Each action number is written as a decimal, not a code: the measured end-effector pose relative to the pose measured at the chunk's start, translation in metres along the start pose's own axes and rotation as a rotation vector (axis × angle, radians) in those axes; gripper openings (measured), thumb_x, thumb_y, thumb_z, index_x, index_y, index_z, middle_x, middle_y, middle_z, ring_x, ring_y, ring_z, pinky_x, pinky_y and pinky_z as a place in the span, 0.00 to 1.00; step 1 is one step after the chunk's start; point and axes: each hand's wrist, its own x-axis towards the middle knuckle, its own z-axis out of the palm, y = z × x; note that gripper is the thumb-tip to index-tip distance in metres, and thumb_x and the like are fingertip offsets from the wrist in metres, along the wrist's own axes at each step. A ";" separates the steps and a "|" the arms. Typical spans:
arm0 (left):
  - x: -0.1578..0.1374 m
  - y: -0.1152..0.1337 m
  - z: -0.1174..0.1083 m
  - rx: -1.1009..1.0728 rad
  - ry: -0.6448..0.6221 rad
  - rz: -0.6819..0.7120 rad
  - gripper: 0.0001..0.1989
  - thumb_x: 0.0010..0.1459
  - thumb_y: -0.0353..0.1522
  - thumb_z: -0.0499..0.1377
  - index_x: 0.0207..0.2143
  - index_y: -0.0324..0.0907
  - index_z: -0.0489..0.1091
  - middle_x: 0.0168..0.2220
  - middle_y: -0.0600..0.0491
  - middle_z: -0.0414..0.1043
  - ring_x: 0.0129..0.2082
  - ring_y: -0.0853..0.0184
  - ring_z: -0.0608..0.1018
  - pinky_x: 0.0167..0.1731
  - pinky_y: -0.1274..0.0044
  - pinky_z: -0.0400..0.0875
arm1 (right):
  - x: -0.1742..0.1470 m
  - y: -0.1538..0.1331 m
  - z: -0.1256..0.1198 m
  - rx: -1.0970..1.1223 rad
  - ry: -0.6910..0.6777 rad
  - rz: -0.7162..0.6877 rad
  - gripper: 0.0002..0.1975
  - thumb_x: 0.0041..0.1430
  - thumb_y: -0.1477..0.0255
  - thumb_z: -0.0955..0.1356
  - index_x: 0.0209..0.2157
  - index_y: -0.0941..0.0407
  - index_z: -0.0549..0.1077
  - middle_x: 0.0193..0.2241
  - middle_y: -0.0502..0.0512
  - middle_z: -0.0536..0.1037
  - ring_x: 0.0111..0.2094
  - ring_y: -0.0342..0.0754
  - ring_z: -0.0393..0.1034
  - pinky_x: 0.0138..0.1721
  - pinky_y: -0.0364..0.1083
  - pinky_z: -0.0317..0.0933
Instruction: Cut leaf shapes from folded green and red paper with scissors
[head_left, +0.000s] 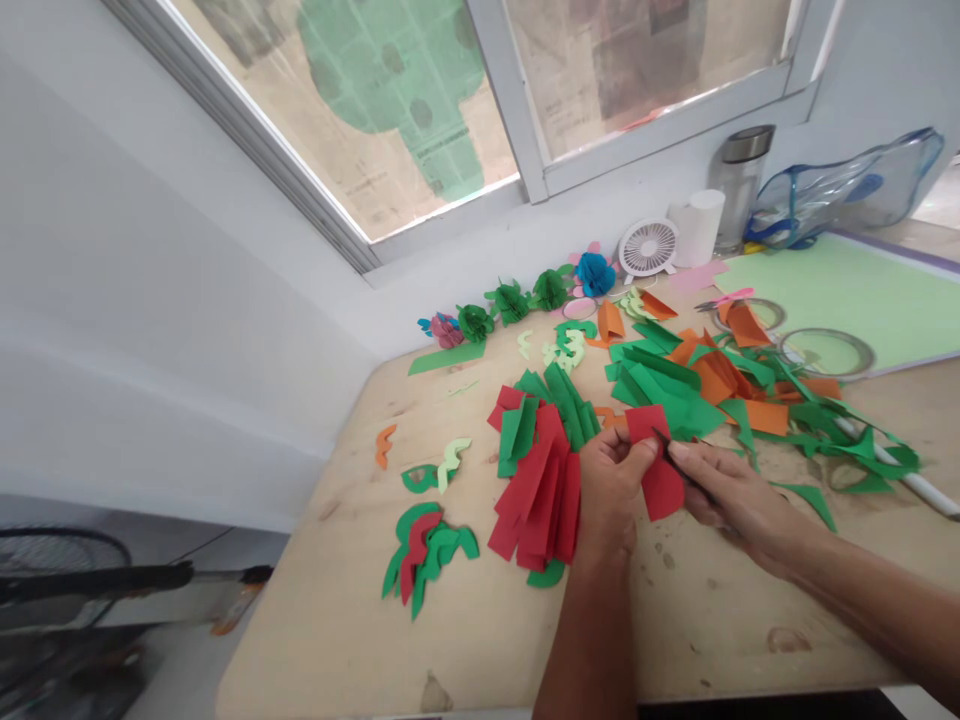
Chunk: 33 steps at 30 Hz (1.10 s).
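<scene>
My left hand (616, 470) pinches a folded piece of red paper (663, 488) between thumb and fingers. Closed around dark-handled scissors (699, 484), my right hand (724, 495) works at the same paper. The dark blade tip lies against the red sheet near my left thumb; the handles are mostly hidden by my fingers. Just left of my left hand lies a pile of red folded papers (534, 500), with green folded papers (517, 435) on top and behind. Farther left are wavy green cut pieces (442, 552) with a red one (416, 550) among them.
Green and orange scraps (720, 370) spread over the right side around tape rolls (827, 352). Paper pom-poms (550, 290) line the wall beside a small white fan (649, 248). A glass bottle (739, 190) and clear plastic bag (847, 195) stand at the back right.
</scene>
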 end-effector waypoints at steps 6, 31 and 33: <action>0.000 0.000 -0.002 -0.008 -0.030 -0.006 0.05 0.41 0.29 0.64 0.25 0.37 0.74 0.23 0.53 0.74 0.25 0.70 0.74 0.31 0.78 0.67 | 0.000 0.000 0.000 -0.024 0.002 -0.008 0.24 0.54 0.51 0.66 0.19 0.54 0.58 0.15 0.42 0.52 0.17 0.39 0.40 0.18 0.44 0.33; 0.002 -0.002 -0.003 -0.001 -0.038 -0.008 0.06 0.40 0.29 0.65 0.24 0.37 0.73 0.22 0.54 0.73 0.22 0.72 0.72 0.29 0.79 0.66 | 0.000 0.002 -0.001 -0.077 0.015 -0.010 0.24 0.54 0.50 0.66 0.20 0.54 0.58 0.14 0.41 0.51 0.16 0.38 0.39 0.18 0.43 0.32; 0.002 -0.002 -0.004 -0.002 -0.045 -0.013 0.06 0.40 0.29 0.65 0.24 0.37 0.73 0.22 0.54 0.73 0.22 0.72 0.72 0.30 0.78 0.67 | 0.000 0.001 -0.001 -0.094 0.021 -0.009 0.24 0.54 0.49 0.66 0.20 0.54 0.58 0.14 0.41 0.51 0.16 0.38 0.39 0.18 0.43 0.33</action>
